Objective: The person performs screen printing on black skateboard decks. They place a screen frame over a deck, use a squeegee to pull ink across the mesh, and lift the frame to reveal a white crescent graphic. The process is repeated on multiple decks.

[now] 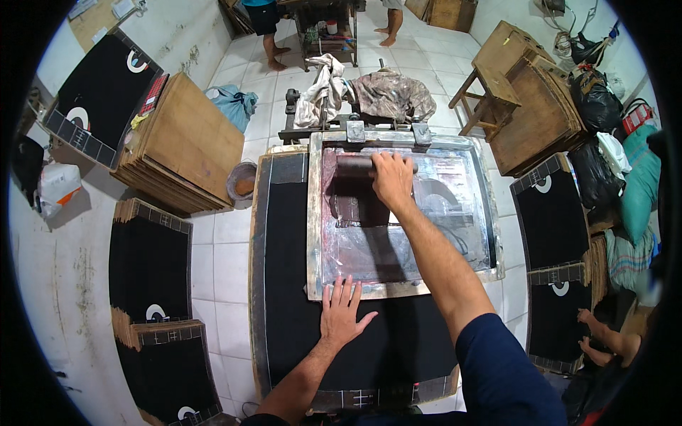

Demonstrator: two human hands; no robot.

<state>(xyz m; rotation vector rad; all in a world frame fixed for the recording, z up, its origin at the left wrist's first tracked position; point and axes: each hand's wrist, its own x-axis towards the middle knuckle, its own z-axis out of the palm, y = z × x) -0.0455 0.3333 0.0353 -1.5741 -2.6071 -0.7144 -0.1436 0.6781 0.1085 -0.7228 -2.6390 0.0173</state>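
My right hand [393,179] grips a dark squeegee [354,166] near its right end, at the far side of a screen-printing frame [314,241]. Below the squeegee, a patch of dark ink [355,202] lies on the mesh. A pale printed shape shows through the mesh on the right. My left hand [342,312] is spread open, its fingers on the frame's near rail and its palm over the black fabric [286,263]. That fabric covers a board beneath the frame. Two clamps [356,130] hold the frame's far rail.
Stacked boards with black printed fabric [149,255] stand left; more black panels [550,213] stand right. Rags [394,96] hang beyond the clamps. A bucket [243,181] stands on the tiles. A wooden stool [490,96] is far right. Another person's hands [586,330] touch a right-hand panel.
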